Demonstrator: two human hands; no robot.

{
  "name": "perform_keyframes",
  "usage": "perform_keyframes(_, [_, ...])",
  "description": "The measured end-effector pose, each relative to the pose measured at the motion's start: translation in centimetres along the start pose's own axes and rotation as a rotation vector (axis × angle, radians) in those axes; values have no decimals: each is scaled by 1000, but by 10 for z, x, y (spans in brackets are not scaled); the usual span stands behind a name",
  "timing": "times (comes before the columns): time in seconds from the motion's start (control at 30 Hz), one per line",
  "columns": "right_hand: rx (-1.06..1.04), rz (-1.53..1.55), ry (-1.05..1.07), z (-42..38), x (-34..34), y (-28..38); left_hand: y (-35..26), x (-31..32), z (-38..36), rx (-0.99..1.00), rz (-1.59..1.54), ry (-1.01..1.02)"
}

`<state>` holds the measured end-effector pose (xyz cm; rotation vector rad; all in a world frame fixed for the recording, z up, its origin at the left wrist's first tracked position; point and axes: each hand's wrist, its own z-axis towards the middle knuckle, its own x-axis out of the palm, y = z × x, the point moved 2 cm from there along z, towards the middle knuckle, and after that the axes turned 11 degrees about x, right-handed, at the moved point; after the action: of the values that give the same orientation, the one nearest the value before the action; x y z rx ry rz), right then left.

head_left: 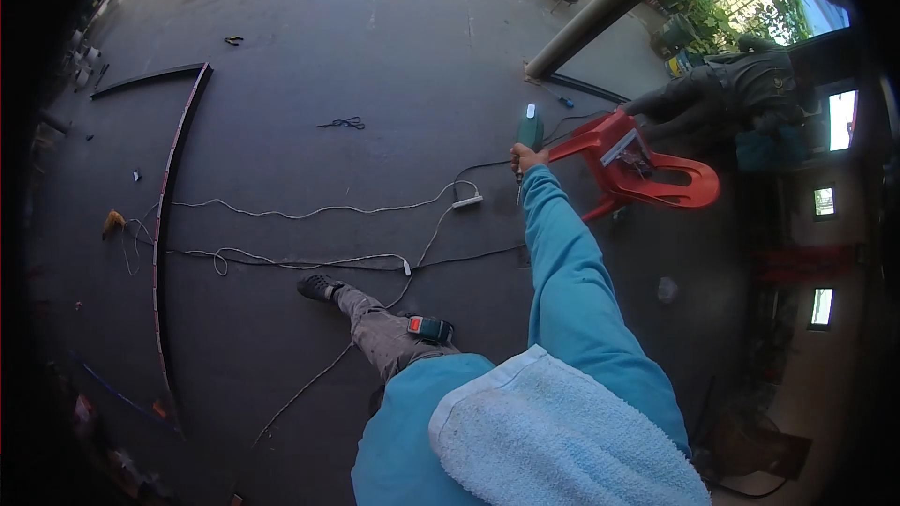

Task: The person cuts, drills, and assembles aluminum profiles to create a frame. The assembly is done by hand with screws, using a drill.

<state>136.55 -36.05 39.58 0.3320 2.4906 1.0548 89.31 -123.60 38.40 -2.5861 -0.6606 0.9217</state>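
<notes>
My right hand (531,158), at the end of an outstretched blue sleeve, is closed around a green power tool (531,129). A thin, bit-like tip points down below the fist, and the tool's far end looks white. Close to the right of this hand stands a red plastic chair (600,145), with a clear packet (630,154) of small things on its seat. Out of view is my left hand. At my hip sits a green and black tape measure (430,328), as far as I can make out.
White extension cords (309,214) and a power strip (467,201) cross the dark floor. Left lies a long angled metal frame (167,197), with a yellow tool (112,223) beyond. Pliers (233,40) and dark scissors-like handles (345,123) lie ahead. Upper right is a post (609,14).
</notes>
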Motion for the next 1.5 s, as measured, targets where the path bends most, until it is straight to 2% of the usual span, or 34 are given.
perform_keyframes(0.13, [-18,-138,-56,-13,65,-15,-68,-82,86,2,4,-3])
perform_keyframes(0.23, [-57,-278,-84,-40,121,-19,-101,-155,122,-42,12,-12])
perform_keyframes(0.4, [-171,-424,-95,-86,225,-7,-128,-215,172,-112,-54,-12])
perform_keyframes(0.7, [-219,-247,58,-171,368,-3,-171,-314,280,-119,-57,46])
perform_keyframes(0.77, [-167,-212,100,-201,386,-13,-183,-340,311,-105,-37,73])
perform_keyframes(0.9, [-107,-420,217,-261,403,-56,-179,-388,348,-92,-23,92])
perform_keyframes(0.97, [-165,-445,224,-274,412,-96,-185,-396,363,-80,-32,95])
perform_keyframes(1.03, [-137,-578,249,-278,420,-139,-183,-412,378,-75,-35,83])
perform_keyframes(1.07, [-97,-583,272,-290,422,-155,-199,-394,404,26,44,26])
perform_keyframes(1.1, [-62,-588,294,-303,423,-169,-224,-354,417,70,-31,76])
perform_keyframes(1.13, [-91,-680,266,-303,425,-188,-266,-303,424,188,-27,212])
perform_keyframes(1.17, [-120,-775,237,-300,423,-214,-313,-237,416,248,30,248])
perform_keyframes(1.23, [-259,-898,248,-300,416,-250,-392,-100,393,350,-4,467])
perform_keyframes(1.3, [-17,-952,453,-325,393,-229,-451,32,346,414,-83,682])
perform_keyframes(1.33, [-27,-975,460,-330,377,-219,-461,94,334,401,-157,794])
perform_keyframes(1.4, [175,-907,567,-330,353,-203,-491,194,277,361,-150,849])
perform_keyframes(1.43, [56,-883,539,-314,339,-222,-504,228,244,279,-126,830])
perform_keyframes(1.5, [189,-778,608,-325,301,-205,-507,272,190,131,-186,790])
